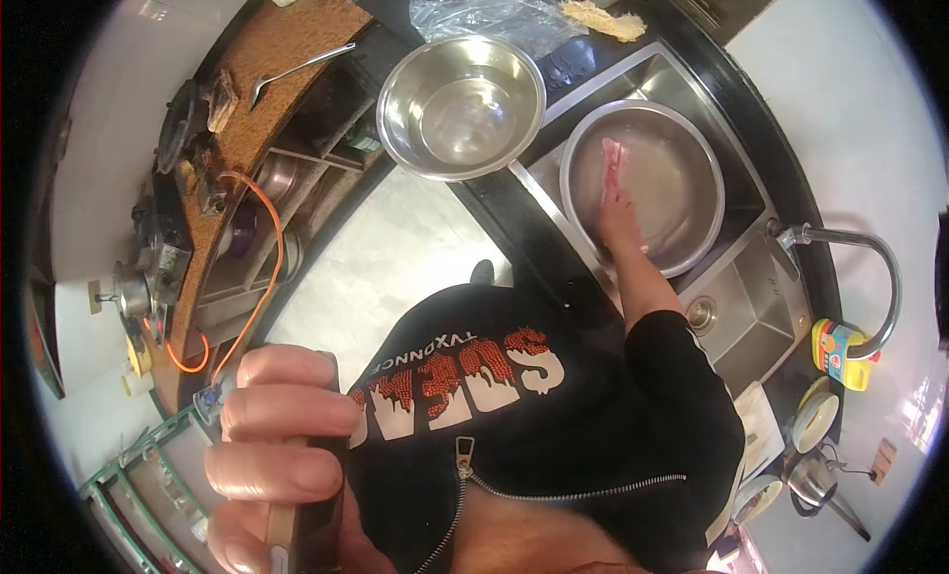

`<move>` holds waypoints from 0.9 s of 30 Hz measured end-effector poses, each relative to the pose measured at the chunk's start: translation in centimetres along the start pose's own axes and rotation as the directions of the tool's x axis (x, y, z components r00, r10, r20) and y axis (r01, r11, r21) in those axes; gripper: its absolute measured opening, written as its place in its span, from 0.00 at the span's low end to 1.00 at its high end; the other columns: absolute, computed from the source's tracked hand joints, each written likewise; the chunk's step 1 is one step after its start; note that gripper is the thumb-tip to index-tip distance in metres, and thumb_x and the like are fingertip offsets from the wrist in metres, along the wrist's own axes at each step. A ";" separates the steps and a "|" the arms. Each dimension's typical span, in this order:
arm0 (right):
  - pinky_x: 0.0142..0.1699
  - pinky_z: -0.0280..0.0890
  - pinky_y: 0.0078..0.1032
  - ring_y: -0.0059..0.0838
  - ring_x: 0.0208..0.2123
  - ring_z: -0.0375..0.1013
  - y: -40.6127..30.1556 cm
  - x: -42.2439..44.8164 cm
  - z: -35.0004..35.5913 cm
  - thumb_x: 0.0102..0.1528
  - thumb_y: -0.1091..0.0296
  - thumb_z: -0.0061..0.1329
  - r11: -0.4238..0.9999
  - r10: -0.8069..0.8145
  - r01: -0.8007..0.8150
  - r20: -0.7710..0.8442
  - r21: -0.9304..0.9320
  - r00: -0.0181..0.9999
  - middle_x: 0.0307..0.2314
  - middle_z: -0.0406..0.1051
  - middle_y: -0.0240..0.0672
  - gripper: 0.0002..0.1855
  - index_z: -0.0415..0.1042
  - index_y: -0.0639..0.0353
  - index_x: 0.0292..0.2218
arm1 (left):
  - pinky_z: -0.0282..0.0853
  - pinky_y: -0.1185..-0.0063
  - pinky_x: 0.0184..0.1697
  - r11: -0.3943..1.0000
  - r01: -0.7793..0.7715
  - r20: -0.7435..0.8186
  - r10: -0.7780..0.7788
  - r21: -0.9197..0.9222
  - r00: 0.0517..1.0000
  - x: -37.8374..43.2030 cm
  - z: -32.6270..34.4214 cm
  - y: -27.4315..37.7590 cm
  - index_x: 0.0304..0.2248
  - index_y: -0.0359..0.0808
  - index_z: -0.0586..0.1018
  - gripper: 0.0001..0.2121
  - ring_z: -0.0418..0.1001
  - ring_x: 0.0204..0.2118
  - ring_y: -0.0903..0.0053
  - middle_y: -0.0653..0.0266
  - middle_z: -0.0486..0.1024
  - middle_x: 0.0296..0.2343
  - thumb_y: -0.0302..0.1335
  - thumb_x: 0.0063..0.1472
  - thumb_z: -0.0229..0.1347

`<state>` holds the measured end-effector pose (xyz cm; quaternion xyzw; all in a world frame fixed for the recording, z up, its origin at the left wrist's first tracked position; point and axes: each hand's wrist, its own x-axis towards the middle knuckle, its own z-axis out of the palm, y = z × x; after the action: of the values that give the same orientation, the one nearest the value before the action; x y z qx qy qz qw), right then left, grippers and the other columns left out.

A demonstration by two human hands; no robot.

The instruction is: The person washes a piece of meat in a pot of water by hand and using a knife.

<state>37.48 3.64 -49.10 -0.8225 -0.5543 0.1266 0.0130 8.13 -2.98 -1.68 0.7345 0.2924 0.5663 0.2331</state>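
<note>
My right hand (623, 218) reaches into a large stainless steel basin (569, 166) set in the sink. Its fingers are closed around one end of a strip of raw pinkish-red meat (612, 159), which lies inside the basin. Close to the camera at the lower left, my left hand (285, 433) is curled around a dark, flat handheld device with a light-coloured edge (315, 485), which looks like a phone. A second steel basin (389, 129) stands on the counter left of the sink and seems to hold clear liquid.
A curved faucet (893, 277) rises at the right beside the second sink bowl (741, 314). A clear plastic bag (489, 14) and a tan scrubber (604, 19) lie behind the basins. A ladle (296, 70) rests on the brown counter; an orange hose (278, 240) hangs below.
</note>
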 end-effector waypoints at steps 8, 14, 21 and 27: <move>0.43 0.62 0.29 0.40 0.39 0.68 5.9 2.8 1.7 0.47 0.69 0.45 0.892 -0.007 0.030 -0.053 0.452 0.999 0.36 0.68 0.44 0.23 0.59 0.57 0.46 | 0.58 0.68 0.30 0.998 -0.055 0.033 0.054 0.023 0.998 -0.3 -0.7 -0.7 0.41 0.46 0.66 0.25 0.65 0.26 0.68 0.70 0.66 0.30 0.45 0.44 0.56; 0.41 0.63 0.24 0.29 0.36 0.69 8.6 2.7 -1.6 0.46 0.67 0.48 0.606 0.068 -0.180 0.175 0.775 0.982 0.34 0.70 0.40 0.22 0.64 0.60 0.44 | 0.58 0.68 0.29 1.000 -0.015 -0.007 0.015 0.012 1.000 -0.2 -0.4 -1.3 0.44 0.51 0.64 0.24 0.66 0.26 0.69 0.70 0.66 0.29 0.43 0.47 0.56; 0.41 0.63 0.24 0.29 0.36 0.69 4.7 1.0 -1.9 0.43 0.66 0.53 0.602 0.013 -0.261 0.317 0.755 0.948 0.34 0.70 0.40 0.30 0.60 0.62 0.47 | 0.60 0.69 0.29 0.986 0.104 -0.147 -0.084 0.133 0.986 0.0 1.2 1.0 0.44 0.54 0.65 0.21 0.67 0.25 0.70 0.71 0.66 0.29 0.43 0.50 0.53; 0.40 0.65 0.26 0.32 0.34 0.70 5.2 0.8 1.3 0.41 0.73 0.53 0.711 -0.006 -0.170 0.247 0.682 0.969 0.33 0.70 0.39 0.31 0.58 0.60 0.47 | 0.61 0.68 0.31 0.980 0.155 -0.121 -0.140 0.121 0.983 0.2 0.7 0.5 0.40 0.54 0.68 0.11 0.67 0.25 0.71 0.73 0.66 0.27 0.40 0.57 0.43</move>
<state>42.23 2.25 -51.34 -0.7598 -0.4258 0.4217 0.2521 8.88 -3.19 -1.37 0.6914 0.3950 0.5675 0.2093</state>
